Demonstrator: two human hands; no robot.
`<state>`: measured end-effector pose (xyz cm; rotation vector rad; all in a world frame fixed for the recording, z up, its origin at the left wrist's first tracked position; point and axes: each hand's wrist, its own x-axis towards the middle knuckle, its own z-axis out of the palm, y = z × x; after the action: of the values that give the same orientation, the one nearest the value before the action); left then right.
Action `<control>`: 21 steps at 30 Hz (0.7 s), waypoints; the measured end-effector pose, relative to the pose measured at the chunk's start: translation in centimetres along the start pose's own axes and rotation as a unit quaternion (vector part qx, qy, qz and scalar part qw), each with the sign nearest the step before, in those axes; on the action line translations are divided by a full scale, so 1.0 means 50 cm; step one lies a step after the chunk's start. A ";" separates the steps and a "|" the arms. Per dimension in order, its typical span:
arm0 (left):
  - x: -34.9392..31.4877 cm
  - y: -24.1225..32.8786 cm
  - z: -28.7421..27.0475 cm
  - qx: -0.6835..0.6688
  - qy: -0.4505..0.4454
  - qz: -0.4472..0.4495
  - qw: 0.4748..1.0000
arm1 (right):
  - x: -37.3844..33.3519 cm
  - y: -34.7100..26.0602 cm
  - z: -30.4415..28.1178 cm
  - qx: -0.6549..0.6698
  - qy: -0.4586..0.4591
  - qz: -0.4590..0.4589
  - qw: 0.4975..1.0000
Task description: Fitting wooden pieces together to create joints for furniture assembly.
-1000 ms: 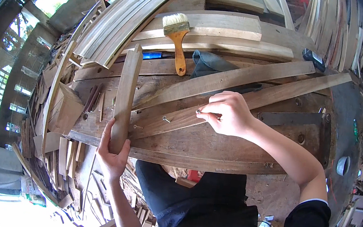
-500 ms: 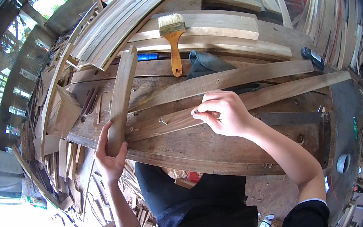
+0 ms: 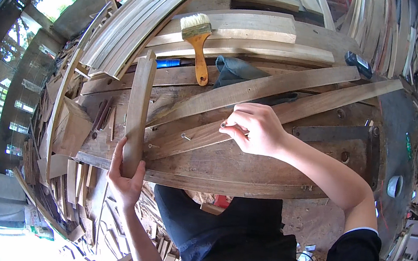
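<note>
My left hand (image 3: 125, 180) is closed around the near end of a wooden strip (image 3: 140, 106) that stretches away from me across the workbench (image 3: 245, 172). My right hand (image 3: 256, 128) is held over a longer wooden plank (image 3: 321, 106), thumb and fingertips pinched together. A tiny round-ended metal piece (image 3: 223, 125) pokes out from that pinch; most of it is hidden by the fingers. Between the two hands lie a silver screw (image 3: 185, 137) and a second screw (image 3: 152, 146). Behind my right hand, another plank (image 3: 255, 90) lies at a slant.
A wide paintbrush (image 3: 198, 51) with a wooden handle rests against stacked boards (image 3: 253, 27). Beside it are a dark cloth (image 3: 238, 71) and a blue tool handle (image 3: 168, 64). A metal carpenter's square (image 3: 373, 156) is at the right. A slatted panel (image 3: 143, 26) leans at the far left.
</note>
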<state>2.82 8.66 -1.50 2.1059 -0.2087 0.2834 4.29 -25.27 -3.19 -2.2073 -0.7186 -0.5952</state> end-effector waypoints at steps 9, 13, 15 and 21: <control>-0.001 -0.008 -0.001 -0.005 0.001 0.004 1.000 | -0.002 -0.001 0.000 -0.014 -0.022 0.014 1.000; -0.001 0.002 0.001 -0.007 -0.001 0.006 1.000 | 0.002 -0.002 -0.001 0.005 0.010 -0.007 1.000; -0.002 0.002 -0.001 0.001 0.000 -0.002 1.000 | 0.005 -0.003 -0.005 0.046 -0.005 0.006 0.999; -0.001 -0.009 0.002 0.009 0.010 0.019 1.000 | 0.002 0.006 -0.013 0.010 -0.065 0.015 0.998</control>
<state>2.91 8.82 -1.92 2.1169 -0.2347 0.3299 4.42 -25.90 -2.88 -2.2503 -0.7541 -0.4300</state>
